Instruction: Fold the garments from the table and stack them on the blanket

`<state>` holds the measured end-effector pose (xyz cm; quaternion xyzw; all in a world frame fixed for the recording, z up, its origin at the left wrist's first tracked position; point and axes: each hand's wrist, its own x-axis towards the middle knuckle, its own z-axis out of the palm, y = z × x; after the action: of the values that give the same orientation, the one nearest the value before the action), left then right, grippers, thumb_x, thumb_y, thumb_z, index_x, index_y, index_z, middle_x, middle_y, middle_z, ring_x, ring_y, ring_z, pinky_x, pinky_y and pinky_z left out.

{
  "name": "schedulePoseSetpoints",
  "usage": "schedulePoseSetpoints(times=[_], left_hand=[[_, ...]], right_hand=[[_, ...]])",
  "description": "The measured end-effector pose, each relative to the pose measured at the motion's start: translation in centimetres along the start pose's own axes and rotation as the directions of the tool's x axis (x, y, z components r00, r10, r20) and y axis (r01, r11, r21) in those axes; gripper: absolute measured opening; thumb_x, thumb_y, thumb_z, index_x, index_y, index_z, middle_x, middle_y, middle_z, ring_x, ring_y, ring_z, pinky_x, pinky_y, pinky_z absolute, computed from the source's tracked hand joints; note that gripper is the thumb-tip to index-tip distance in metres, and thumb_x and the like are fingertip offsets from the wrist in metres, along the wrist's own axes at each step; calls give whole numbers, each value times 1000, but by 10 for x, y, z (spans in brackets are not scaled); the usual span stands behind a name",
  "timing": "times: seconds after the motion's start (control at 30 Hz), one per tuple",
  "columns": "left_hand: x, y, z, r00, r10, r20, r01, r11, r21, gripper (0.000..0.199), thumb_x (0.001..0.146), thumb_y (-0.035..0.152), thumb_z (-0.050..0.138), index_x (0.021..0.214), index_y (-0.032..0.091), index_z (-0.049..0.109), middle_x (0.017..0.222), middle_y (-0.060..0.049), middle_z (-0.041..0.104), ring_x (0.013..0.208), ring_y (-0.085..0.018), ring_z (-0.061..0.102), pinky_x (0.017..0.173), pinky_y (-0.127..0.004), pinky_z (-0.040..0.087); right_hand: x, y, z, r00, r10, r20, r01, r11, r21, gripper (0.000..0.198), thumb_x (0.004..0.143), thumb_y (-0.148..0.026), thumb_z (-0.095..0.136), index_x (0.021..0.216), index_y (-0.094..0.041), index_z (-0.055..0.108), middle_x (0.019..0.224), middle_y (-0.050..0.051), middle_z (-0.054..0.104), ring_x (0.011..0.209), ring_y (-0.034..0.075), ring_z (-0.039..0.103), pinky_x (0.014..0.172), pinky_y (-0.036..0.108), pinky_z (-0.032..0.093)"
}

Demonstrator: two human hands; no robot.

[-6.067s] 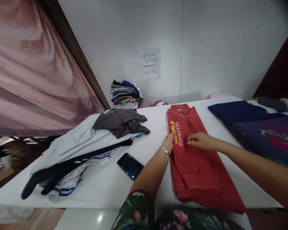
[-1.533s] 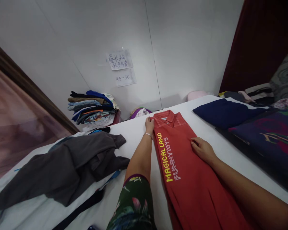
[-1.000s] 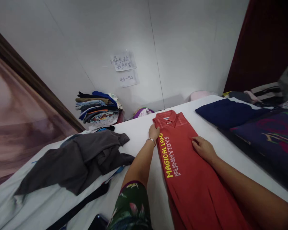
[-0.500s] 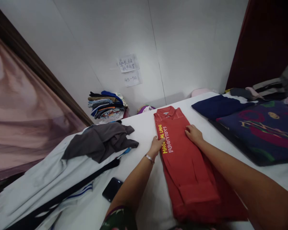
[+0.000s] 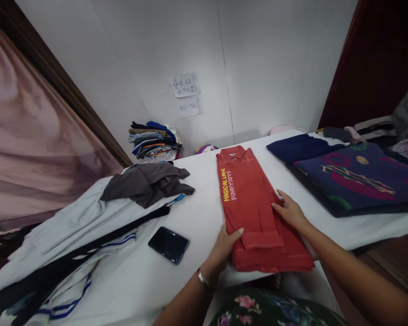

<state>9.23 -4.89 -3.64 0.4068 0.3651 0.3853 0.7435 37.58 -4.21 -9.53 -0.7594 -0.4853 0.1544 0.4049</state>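
A folded red collared shirt [image 5: 248, 194] with yellow and white lettering lies front up, its collar pointing toward the wall. One sleeve is laid lengthwise over the front, cuff near the hem. My left hand [image 5: 224, 244] grips the shirt's lower left edge, thumb on top and fingers mostly hidden. At the right edge, around mid-length, my right hand [image 5: 290, 212] holds the cloth; its thumb rests on the shirt, its index finger is stretched along the side, and the other fingers are largely hidden. The hem reaches the table's near edge.
A black phone [image 5: 169, 245] lies on the white table [image 5: 122, 280]. Loose garments, including a dark grey one [image 5: 146, 181], cover the left side. Folded navy clothes [image 5: 353, 176] are stacked at right. A clothes pile [image 5: 153, 140] stands by the wall, below paper signs [image 5: 187, 93].
Both hands have moved down the shirt toward its hem, the left now at the lower left edge. The shirt sits higher in view, its lower part narrower and its hem drawn together.
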Motion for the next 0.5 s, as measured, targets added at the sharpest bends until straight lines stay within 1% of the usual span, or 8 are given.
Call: schedulePoseSetpoints(times=[0.1,0.17,0.23,0.3,0.37,0.43,0.47,0.5], left_hand=[[-5,-6,5,1000,-3,-20,3,1000,28,72,67,28,82,132,14,54,125,-17,65,120,-32,59,105,-45,45],[-6,-6,8,1000,3,3,-3,1000,29,74,65,25,82,132,15,53,124,-16,66,120,-31,59,105,-45,45],[-7,-4,11,999,-4,37,3,1000,16,78,59,20,83,131,16,54,123,-15,66,118,-31,60,104,-44,46],[-8,4,10,996,-29,81,29,1000,-8,81,54,16,84,130,17,55,122,-14,67,115,-31,61,102,-44,48],[-11,19,3,991,-56,121,58,998,-19,80,53,16,83,129,17,56,121,-13,68,112,-31,64,99,-43,50],[-16,41,-13,985,-94,146,94,996,6,77,56,17,82,128,17,56,119,-14,69,107,-30,66,96,-42,52],[-21,54,-24,981,-119,152,115,993,33,75,59,17,81,129,17,55,118,-14,69,105,-30,67,94,-42,53],[-26,68,-36,976,-150,156,142,988,65,74,60,17,80,129,17,55,116,-14,70,102,-30,68,92,-42,54]], right_hand=[[-29,3,-7,998,61,15,-62,983,171,75,74,-45,61,142,-18,44,134,14,57,111,28,61,95,42,48],[-44,0,-11,993,116,40,-122,955,272,79,72,-45,64,143,-18,43,129,14,60,112,28,61,95,42,49],[-54,-7,-17,981,173,91,-195,909,369,82,69,-43,67,144,-19,42,125,13,63,111,28,62,94,42,50],[-62,-18,-22,955,230,187,-293,825,484,87,68,-40,70,147,-22,37,119,12,67,103,27,66,89,42,53],[-73,-34,-24,916,250,313,-395,693,603,96,67,-38,73,150,-24,28,110,9,70,91,26,70,83,41,56],[-89,-53,-22,887,199,417,-451,564,692,106,64,-38,77,152,-24,20,103,7,72,87,25,70,82,41,57],[-99,-63,-18,878,152,455,-462,519,719,110,63,-38,79,153,-25,16,101,6,73,87,24,70,82,40,57],[-110,-71,-13,864,99,494,-473,496,728,114,63,-39,80,154,-26,12,100,5,73,85,24,70,80,40,57]])
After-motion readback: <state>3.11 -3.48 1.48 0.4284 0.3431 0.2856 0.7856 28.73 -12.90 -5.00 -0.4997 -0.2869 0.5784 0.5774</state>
